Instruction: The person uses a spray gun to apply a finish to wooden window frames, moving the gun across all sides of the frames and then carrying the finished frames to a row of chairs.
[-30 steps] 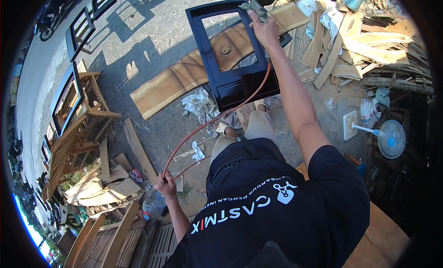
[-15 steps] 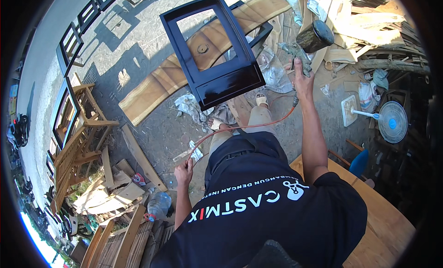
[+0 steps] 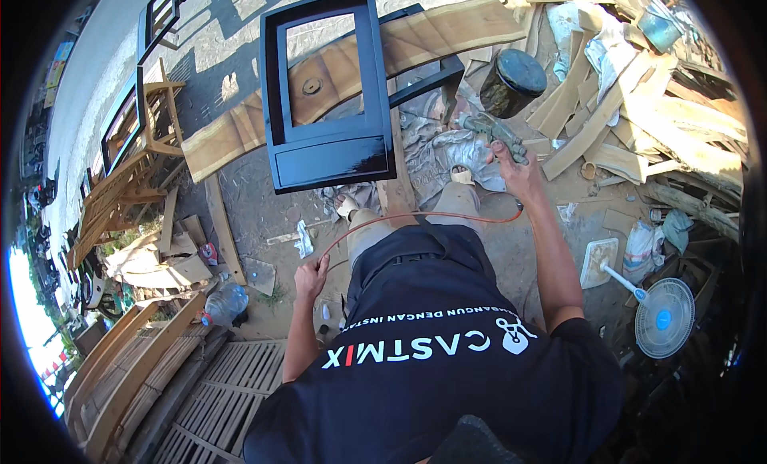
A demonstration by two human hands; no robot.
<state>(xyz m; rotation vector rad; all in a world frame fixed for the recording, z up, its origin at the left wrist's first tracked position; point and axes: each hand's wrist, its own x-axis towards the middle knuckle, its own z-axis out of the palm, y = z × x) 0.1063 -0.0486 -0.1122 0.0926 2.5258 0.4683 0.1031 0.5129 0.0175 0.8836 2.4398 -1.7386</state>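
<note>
My right hand point(image 3: 515, 172) is closed around a paint-smeared spray gun point(image 3: 494, 131), held out to the front right. A dark round paint cup point(image 3: 518, 74) sits just beyond the gun and appears joined to it. At my front left, the fingers of my left hand point(image 3: 310, 276) wrap round a thin red air hose point(image 3: 415, 215), which arcs across my legs toward my right wrist. Ahead stands a glossy black frame point(image 3: 276, 80) with a rectangular opening and a solid lower panel. No spray can be made out.
Behind the frame lies a curved wooden plank point(image 3: 447, 36). Crumpled sheeting point(image 3: 427, 156) covers ground near my feet. Scrap wood point(image 3: 607, 104) is heaped at right, above a white fan point(image 3: 664, 318). At left are a wooden bench point(image 3: 120, 184), a plastic bottle point(image 3: 226, 304) and slatted wood point(image 3: 220, 400).
My view has turned, so the black frame now appears farther left and more upright. The spray gun and cup sit lower and slightly left in view. Both hands keep their holds.
</note>
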